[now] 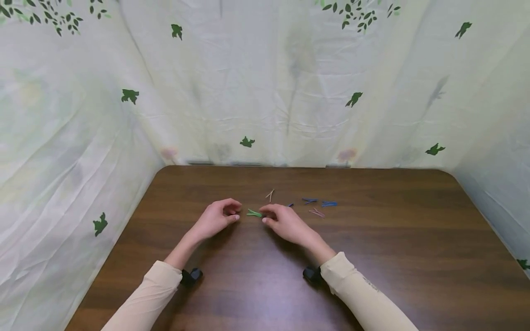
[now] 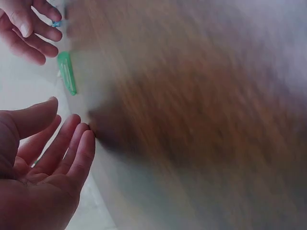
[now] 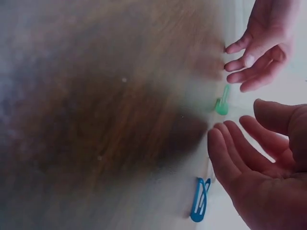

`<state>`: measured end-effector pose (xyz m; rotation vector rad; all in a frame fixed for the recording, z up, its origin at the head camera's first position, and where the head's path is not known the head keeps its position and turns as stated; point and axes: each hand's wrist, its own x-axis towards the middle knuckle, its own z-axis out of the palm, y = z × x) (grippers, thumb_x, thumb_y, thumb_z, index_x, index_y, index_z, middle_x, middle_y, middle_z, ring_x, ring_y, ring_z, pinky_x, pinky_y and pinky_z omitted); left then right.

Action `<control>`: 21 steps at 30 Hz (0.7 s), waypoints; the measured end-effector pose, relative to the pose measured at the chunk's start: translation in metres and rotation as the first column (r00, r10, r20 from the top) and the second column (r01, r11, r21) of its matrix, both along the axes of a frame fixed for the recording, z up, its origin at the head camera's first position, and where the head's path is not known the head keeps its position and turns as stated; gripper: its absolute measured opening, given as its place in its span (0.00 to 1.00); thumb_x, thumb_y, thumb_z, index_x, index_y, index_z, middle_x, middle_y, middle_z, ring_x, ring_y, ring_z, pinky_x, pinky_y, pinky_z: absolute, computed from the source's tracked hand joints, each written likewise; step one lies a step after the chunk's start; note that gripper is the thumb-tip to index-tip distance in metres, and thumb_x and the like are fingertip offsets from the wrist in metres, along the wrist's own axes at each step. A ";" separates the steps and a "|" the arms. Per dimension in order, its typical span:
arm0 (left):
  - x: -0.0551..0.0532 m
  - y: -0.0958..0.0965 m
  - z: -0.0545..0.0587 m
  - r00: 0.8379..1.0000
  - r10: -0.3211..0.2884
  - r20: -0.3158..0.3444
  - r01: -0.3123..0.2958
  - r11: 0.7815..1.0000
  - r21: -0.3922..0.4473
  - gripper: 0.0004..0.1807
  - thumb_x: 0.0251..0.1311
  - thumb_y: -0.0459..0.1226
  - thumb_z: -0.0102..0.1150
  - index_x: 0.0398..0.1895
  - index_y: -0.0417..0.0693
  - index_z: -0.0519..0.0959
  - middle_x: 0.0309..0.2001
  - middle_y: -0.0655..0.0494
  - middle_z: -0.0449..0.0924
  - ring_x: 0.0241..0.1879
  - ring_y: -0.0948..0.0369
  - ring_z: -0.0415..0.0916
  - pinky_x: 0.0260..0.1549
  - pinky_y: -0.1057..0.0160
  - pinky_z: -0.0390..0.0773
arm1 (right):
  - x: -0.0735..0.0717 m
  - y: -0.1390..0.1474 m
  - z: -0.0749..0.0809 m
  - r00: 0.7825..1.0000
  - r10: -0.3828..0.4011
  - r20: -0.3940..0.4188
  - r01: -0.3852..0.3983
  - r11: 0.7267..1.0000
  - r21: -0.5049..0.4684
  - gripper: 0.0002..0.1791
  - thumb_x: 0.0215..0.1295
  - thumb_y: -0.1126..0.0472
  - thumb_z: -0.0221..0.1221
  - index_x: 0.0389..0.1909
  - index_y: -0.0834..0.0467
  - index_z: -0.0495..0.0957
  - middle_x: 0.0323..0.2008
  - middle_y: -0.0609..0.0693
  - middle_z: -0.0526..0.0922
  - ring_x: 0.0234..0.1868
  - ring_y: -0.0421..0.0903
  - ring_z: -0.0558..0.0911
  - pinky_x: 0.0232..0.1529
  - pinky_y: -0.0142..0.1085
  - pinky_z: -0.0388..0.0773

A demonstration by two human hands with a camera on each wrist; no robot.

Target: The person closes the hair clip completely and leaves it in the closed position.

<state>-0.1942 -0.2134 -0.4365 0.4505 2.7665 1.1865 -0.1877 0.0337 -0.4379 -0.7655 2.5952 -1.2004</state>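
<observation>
A green snap hair clip (image 1: 254, 213) lies on the table between the two hands, its halves spread at one end. To its left is my left hand (image 1: 216, 219), palm side turned inward, fingers loosely bent and holding nothing. My right hand (image 1: 291, 225) is on the other side, its fingertips close to the clip's right end in the head view. The right wrist view shows a gap between these fingers and the green clip (image 3: 222, 106), and no thing in the hand. Just behind the right hand, a blue clip (image 1: 290, 205) is partly hidden.
Right of the right hand lie two blue hair clips, one darker (image 1: 309, 201) and one brighter (image 1: 329, 203), plus a pink clip (image 1: 317, 212). A pale clip (image 1: 270, 195) lies farther back. Behind the brown table (image 1: 393, 257) hangs a patterned cloth (image 1: 265, 82).
</observation>
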 end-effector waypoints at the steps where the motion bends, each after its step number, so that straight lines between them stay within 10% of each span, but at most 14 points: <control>1: -0.001 0.000 -0.001 1.000 -0.008 -0.001 0.008 1.000 0.005 0.15 0.59 0.29 0.65 0.50 0.39 0.81 0.43 0.49 0.83 0.42 0.56 0.80 0.41 0.58 0.79 | -0.001 0.000 0.000 1.000 0.001 0.005 -0.001 1.000 0.006 0.17 0.70 0.62 0.59 0.58 0.60 0.77 0.47 0.49 0.83 0.47 0.43 0.81 0.49 0.41 0.76; 21: -0.023 -0.016 -0.013 0.986 -0.128 0.109 0.107 0.977 0.183 0.14 0.59 0.28 0.65 0.49 0.34 0.81 0.42 0.43 0.83 0.41 0.53 0.77 0.38 0.67 0.76 | -0.025 -0.014 -0.011 1.000 0.000 -0.018 0.000 1.000 0.014 0.12 0.65 0.66 0.63 0.48 0.58 0.84 0.33 0.45 0.84 0.34 0.38 0.79 0.40 0.35 0.75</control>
